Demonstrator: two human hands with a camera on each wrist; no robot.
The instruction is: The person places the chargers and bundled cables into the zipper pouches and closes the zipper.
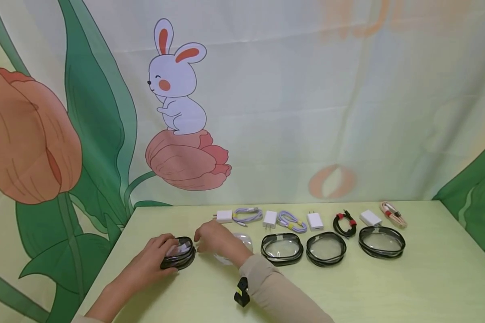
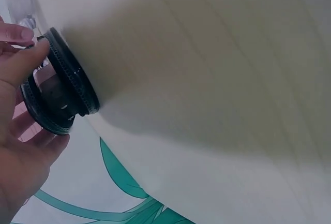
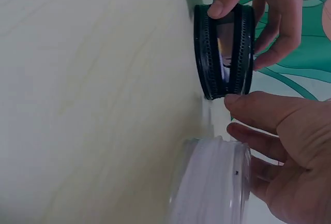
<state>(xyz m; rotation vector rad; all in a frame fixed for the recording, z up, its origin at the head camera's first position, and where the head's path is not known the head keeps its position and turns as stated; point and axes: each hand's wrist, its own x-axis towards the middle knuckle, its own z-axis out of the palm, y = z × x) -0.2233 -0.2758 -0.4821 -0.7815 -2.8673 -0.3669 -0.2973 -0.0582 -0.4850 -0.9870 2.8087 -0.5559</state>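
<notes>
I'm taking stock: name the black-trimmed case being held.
The leftmost case, gripped by the left hand; the other three black-trimmed cases lie on the table.

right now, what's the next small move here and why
Probably pinch the end of the black-edged clear case with the right hand and work its zip closed: the left hand grips the case, the right thumb sits at that end, the two toothed black edges stand apart, and something white shows inside. The zip pull is hard to make out.
</notes>
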